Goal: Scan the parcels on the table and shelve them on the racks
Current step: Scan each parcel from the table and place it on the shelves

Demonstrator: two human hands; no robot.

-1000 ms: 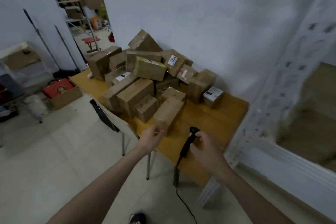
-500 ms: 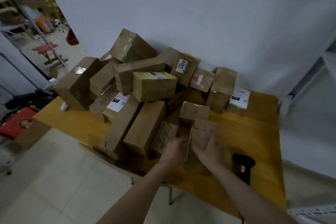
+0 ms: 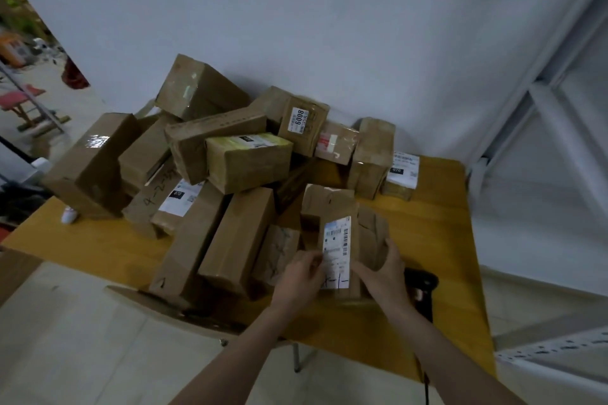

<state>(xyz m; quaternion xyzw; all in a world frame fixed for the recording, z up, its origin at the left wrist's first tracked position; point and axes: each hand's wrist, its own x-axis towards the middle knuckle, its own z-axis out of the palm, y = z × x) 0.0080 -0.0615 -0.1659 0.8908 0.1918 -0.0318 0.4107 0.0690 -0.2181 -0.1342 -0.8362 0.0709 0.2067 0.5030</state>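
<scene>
Both hands, left hand [image 3: 304, 276] and right hand [image 3: 383, 268], are gripping one cardboard parcel [image 3: 342, 240], tilting its barcode label [image 3: 337, 255] upward for scanning.

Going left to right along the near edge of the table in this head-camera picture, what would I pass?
Long upright-leaning brown box → left hand → labelled parcel held by both hands → right hand → black scanner → bare yellow table.

A plain white wall [image 3: 329, 26] is seen behind the wooden tabletop [image 3: 437, 240]; pale floor tiles [image 3: 65, 355] lie below, a white metal rack [image 3: 559, 108] at right.
</scene>
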